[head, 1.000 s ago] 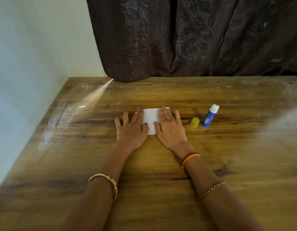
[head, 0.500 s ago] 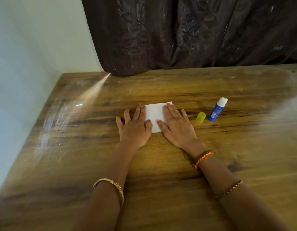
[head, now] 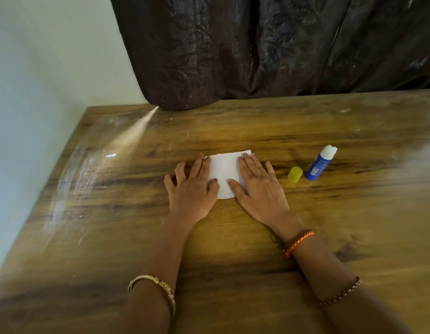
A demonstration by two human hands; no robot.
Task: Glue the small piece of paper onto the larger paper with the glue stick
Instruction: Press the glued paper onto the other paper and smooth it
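A white paper (head: 225,172) lies flat on the wooden table (head: 233,237), and I cannot tell a smaller piece apart from a larger one. My left hand (head: 191,189) rests palm down on its left edge with fingers spread. My right hand (head: 259,189) presses flat on its right side. Both hands hide the paper's outer parts. To the right stands the blue glue stick (head: 320,163), uncapped with its white glue showing. Its yellow cap (head: 295,174) sits between the stick and my right hand.
A dark curtain (head: 269,49) hangs over the table's far edge. A pale wall (head: 40,68) runs along the table's left side. Bare wood stretches on every side of the paper.
The view has shifted, so the hands and paper sit further right in frame. Both hands stay flat on the paper; the fingers have spread slightly. Glue stick and cap are unmoved.
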